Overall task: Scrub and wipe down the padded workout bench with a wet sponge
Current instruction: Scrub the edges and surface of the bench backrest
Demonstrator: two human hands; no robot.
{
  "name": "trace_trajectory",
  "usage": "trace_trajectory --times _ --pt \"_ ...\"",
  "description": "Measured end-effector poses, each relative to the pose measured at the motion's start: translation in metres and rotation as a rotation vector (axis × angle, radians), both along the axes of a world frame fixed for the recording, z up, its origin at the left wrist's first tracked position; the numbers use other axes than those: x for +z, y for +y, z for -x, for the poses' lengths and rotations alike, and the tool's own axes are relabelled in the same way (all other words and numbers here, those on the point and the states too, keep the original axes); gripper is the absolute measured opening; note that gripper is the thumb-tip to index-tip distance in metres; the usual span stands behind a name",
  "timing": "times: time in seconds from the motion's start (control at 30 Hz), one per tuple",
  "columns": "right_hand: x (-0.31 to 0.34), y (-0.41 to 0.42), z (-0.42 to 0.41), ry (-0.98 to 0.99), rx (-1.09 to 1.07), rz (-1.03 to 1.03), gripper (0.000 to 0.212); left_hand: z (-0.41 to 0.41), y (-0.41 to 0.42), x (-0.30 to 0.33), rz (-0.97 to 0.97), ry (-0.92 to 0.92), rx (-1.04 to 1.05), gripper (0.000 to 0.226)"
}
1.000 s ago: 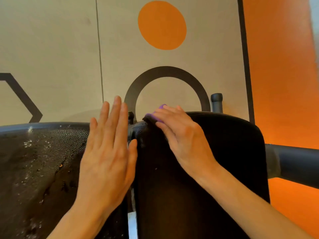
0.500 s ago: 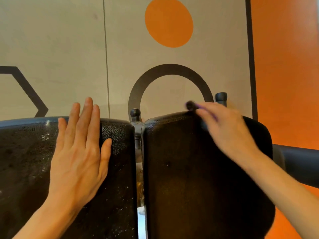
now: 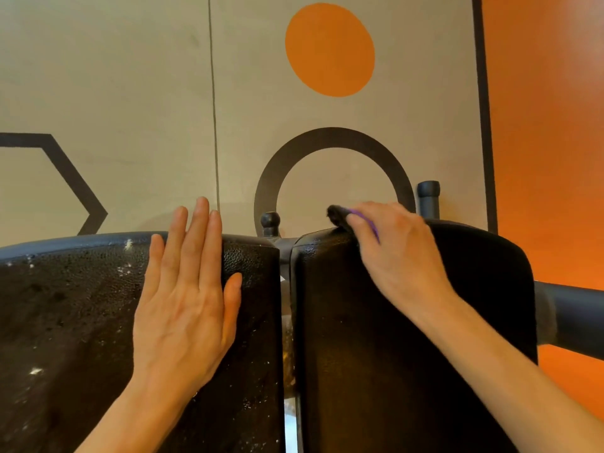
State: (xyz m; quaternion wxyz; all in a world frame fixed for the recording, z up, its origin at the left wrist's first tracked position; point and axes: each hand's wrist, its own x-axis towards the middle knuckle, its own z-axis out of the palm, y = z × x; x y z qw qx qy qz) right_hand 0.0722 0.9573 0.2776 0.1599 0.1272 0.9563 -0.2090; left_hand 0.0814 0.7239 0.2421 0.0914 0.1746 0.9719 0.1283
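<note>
- Flat and spread, the left hand (image 3: 183, 308) presses palm-down on the left pad (image 3: 65, 322), fingers straight, holding nothing, simply bracing the bench.
- That left pad looks well worked over: beads of water and white flecks of suds sit all across its pebbled black surface, right up to its top edge, so I'd call it scrubbed but not yet wiped dry.
- Between the two pads runs a narrow gap (image 3: 287, 322) with the frame showing through, and a small round black knob (image 3: 270, 220) stands just above it. Whether that gap has been cleaned I cannot tell.
- Over to the right pad (image 3: 376, 371) now: much darker and smoother to the eye, with only a faint sheen near its upper left corner and no suds on its broad face. By my reckoning most of it remains to be scrubbed.
- Up on that pad's top edge, the right hand (image 3: 392, 256) curls its fingers over the sponge (image 3: 346, 217), a purple one with a dark scouring face, gripping it and pressing it onto the rim.
- Beyond the hand a black capped post (image 3: 428, 196) rises behind the pad, and a thick grey bar (image 3: 575, 322) juts off to the right, looking dry.
</note>
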Motion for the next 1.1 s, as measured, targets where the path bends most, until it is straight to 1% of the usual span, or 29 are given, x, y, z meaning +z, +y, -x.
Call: trace_trajectory --times 0.07,0.13,0.17,0.23,0.3,0.33,0.4,0.47,0.57,0.67,0.77,0.8,0.87,0.97,1.03,1.1 --pt "-0.003 -0.021 -0.001 0.014 0.151 0.009 0.028 -0.001 0.001 -0.001 0.006 0.006 -0.01 0.066" --pt "0.005 -0.011 0.0 -0.062 0.206 0.105 0.034 -0.001 0.0 -0.001 0.006 0.011 -0.019 0.066" --pt "0.009 0.002 0.0 -0.068 0.18 0.139 0.034 -0.001 0.0 -0.001 0.005 0.015 -0.018 0.066" --pt "0.017 0.024 -0.005 -0.027 0.02 0.146 0.028 -0.001 0.0 -0.001 0.015 0.025 -0.021 0.066" --pt "0.021 0.026 -0.011 0.05 -0.146 0.167 0.024 -0.002 -0.001 0.0 0.005 0.02 -0.017 0.066" --pt "0.022 0.017 -0.012 0.089 -0.191 0.197 0.024 -0.001 -0.002 0.002 -0.024 0.017 -0.014 0.065" --pt "0.025 -0.01 -0.011 0.125 -0.224 0.304 0.024 -0.001 -0.004 0.006 -0.112 -0.011 -0.022 0.063" --pt "0.024 -0.041 -0.009 0.124 -0.2 0.426 0.026 0.0 -0.012 0.011 -0.166 -0.028 -0.028 0.062" --pt "0.019 -0.074 -0.006 0.119 -0.209 0.527 0.026 0.0 -0.037 0.017 -0.143 -0.012 -0.006 0.063" --pt "0.011 -0.087 -0.013 0.137 -0.184 0.437 0.026 0.002 -0.067 0.016 -0.076 -0.044 0.028 0.065" --pt "0.008 -0.098 -0.015 0.1 -0.068 0.19 0.031 0.002 -0.093 0.013 -0.018 -0.082 0.073 0.067" --pt "0.007 -0.101 -0.012 0.088 -0.063 0.13 0.032 0.001 -0.099 0.011 -0.009 -0.085 0.086 0.068" --pt "0.009 -0.107 -0.006 0.077 -0.141 0.143 0.028 0.0 -0.106 0.007 -0.01 -0.079 0.095 0.068" --pt "0.008 -0.126 0.001 0.114 -0.225 0.176 0.024 -0.002 -0.103 -0.001 -0.04 -0.061 0.099 0.067" --pt "0.003 -0.158 0.013 0.159 -0.172 0.169 0.02 -0.002 -0.101 -0.003 -0.054 -0.041 0.097 0.065" --pt "0.004 -0.184 0.022 0.18 -0.017 0.177 0.021 -0.002 -0.102 -0.004 -0.059 -0.027 0.095 0.065"
